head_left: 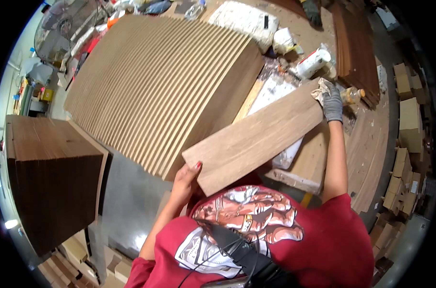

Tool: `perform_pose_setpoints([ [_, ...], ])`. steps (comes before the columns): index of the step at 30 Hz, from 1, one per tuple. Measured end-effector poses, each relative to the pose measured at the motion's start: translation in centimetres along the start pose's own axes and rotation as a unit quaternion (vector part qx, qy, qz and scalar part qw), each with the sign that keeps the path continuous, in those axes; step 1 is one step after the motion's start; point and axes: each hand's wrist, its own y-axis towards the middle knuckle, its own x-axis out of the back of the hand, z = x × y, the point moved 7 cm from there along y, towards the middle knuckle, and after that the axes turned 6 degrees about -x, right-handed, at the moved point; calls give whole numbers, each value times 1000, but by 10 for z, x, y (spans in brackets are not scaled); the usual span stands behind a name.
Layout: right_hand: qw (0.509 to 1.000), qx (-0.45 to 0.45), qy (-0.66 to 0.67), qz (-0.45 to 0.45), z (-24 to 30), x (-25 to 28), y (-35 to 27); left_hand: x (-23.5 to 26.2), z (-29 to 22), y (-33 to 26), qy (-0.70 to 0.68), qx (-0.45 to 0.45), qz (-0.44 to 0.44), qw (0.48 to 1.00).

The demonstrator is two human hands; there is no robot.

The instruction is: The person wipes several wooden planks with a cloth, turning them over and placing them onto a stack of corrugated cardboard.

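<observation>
A brown wood-grain plank (256, 134) slants across in front of me, its near left end lower than its far right end. My bare left hand (185, 177) grips the near left end, thumb on the top face. My right hand (332, 103), in a grey glove, is closed on a crumpled, stained rag (320, 90) at the plank's far right end. Some of the gloved fingers are hidden by the rag. Under the plank lies a white, smeared board (280, 91). Just beyond my right hand a clear bottle (352, 95) with yellowish contents lies on its side.
A large row of stacked planks (165, 91) fills the left and middle. More dark boards (357, 53) are piled at the far right. A white canister (314, 62) and a white-wrapped block (244, 21) stand behind. A brown stack (54, 177) is at left. Another person's gloved hand (311, 12) shows at the top.
</observation>
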Motion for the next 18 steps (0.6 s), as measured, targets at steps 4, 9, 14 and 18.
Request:
perform_pose_setpoints([
  [4,944,209,-255,5,85,-39,15,22,4,-3,72,27,-18,997],
  [9,913,-52,-269,303,53,-146,58,-7,-6,13,37,-33,-58,997],
  [14,898,-51,-404,168,-4,-155,140,-1,5,22,105,-95,-163,976],
  [18,895,24,-434,97,-43,-181,155,0,3,16,45,-128,-156,978],
])
